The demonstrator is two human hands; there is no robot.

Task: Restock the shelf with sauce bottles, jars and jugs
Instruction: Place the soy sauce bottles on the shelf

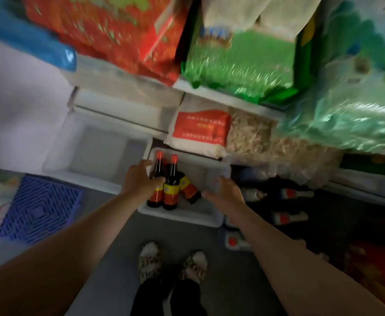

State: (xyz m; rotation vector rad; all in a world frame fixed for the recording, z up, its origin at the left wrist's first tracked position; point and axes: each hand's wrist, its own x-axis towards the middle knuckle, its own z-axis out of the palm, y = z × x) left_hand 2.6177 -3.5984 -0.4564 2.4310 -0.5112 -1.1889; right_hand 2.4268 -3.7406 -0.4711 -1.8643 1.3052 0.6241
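Head view, looking steeply down past both bare forearms. Picture is blurred, especially the upper shelves.

Both arms reach forward and down, nearly straight, toward a white bin (212,216) sitting on the grey floor (116,226) in front of the shelf.

Left hand (139,176): palm turned inward, fingers (158,179) curled round the body of the leftmost sauce bottle (156,179), thumb up near the bottle's shoulder. The hand is closed on that bottle, which stands upright in the bin's left corner.

Right hand (224,190): over the bin's right side, fingers spread and slightly bent, palm facing left. It holds nothing; whether it touches the bin wall cannot be told.

A second bottle (172,185) stands upright just beside the held one, touching it or nearly so. A third bottle (188,189) lies tilted behind them, leaning to the right. All three are dark with red caps and yellow-and-red labels.

An empty white tub (57,156) sits to the left of the bin; a blue crate (38,210) lies further left. More red-capped bottles (289,216) lie in the dark area to the right. Patterned slippers (150,261) show at the bottom centre.
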